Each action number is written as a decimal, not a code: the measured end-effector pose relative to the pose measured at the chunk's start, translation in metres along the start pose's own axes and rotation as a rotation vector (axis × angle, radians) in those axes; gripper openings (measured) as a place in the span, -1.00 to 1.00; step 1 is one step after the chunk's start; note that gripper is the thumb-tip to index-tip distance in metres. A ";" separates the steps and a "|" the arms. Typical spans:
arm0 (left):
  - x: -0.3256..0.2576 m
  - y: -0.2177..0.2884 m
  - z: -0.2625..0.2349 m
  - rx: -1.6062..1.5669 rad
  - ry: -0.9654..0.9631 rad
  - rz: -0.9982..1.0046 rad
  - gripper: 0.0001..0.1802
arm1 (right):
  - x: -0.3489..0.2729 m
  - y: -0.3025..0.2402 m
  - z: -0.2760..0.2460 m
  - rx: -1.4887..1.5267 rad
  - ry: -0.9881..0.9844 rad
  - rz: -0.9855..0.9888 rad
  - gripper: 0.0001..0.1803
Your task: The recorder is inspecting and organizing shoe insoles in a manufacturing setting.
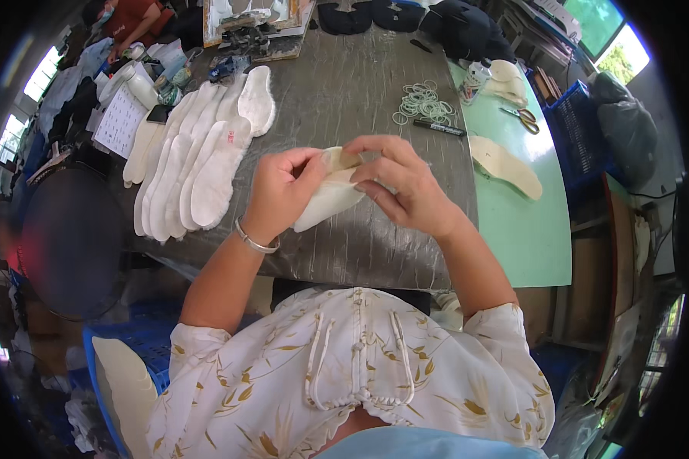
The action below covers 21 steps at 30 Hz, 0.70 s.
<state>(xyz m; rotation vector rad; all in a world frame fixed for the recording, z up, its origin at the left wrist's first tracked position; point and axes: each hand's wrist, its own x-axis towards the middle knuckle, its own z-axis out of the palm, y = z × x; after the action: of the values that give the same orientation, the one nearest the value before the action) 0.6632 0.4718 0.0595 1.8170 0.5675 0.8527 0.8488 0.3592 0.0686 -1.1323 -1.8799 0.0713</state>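
Observation:
Cream-white shoe insoles [331,200], bent and apparently more than one, are held over the table in front of my chest. Closed round their left side is my left hand [283,191], thumb on top, with a bracelet at the wrist. From the right, my right hand [406,180] pinches their upper edge with curled fingers. The exact number of layers is hidden by the fingers. Left of my hands lie overlapping rows of fluffy white insoles [216,172], one with a small red mark.
Pale rubber bands [425,103] and a black marker [439,128] lie at the back right. A green board [513,229] along the right carries scissors [522,117] and a single cream insole [505,167]. A blue crate [142,336] stands low left. Another person [134,23] sits at the far left.

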 end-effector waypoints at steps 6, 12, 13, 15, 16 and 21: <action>0.060 -0.035 -0.046 -0.030 0.339 -0.099 -0.72 | -0.008 -0.045 -0.003 -0.125 -0.261 -0.181 -0.78; 0.041 0.000 -0.008 -0.083 0.078 0.077 -0.71 | 0.013 -0.026 -0.011 0.063 0.085 0.052 -0.79; 0.039 0.001 -0.005 -0.089 0.072 0.080 -0.71 | 0.018 -0.023 -0.013 0.056 0.086 0.055 -0.79; 0.034 0.009 0.001 -0.173 0.052 0.084 -0.71 | 0.024 -0.018 -0.016 0.045 0.177 0.110 -0.83; 0.032 0.014 0.003 -0.174 0.030 0.087 -0.70 | 0.024 -0.015 -0.016 0.035 0.202 0.134 -0.84; 0.026 0.022 0.006 -0.185 -0.037 0.100 -0.70 | 0.027 -0.018 -0.020 -0.012 0.274 0.153 -0.85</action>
<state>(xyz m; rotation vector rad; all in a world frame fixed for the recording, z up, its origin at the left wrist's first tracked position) 0.6845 0.4784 0.0865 1.6988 0.3638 0.9064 0.8467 0.3612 0.1061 -1.2272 -1.5534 -0.0098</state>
